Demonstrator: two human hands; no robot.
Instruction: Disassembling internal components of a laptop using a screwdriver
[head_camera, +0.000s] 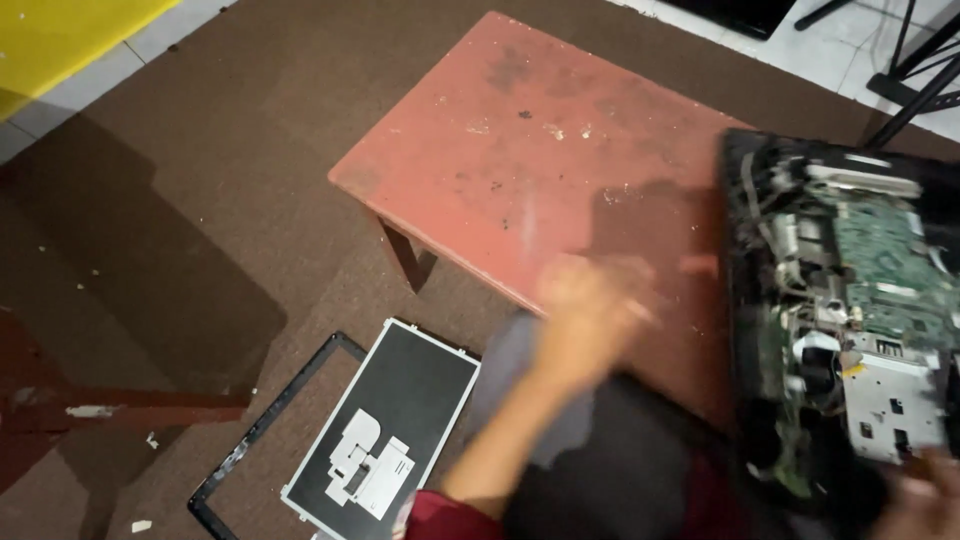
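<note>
An opened laptop (850, 320), its green board exposed, is seen at the right edge of the red table (520, 150). Its near corner is gripped by the right hand (925, 495), the fingers lying under the casing. The left hand (590, 310) is blurred above the table's near edge, beside the laptop; its finger spread cannot be told.

One table (520, 130), two hands (590, 310)

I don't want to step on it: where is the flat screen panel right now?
In the head view, the screen panel lies on the brown carpet at bottom centre-left, beside the black bezel frame, below the red table.
</note>
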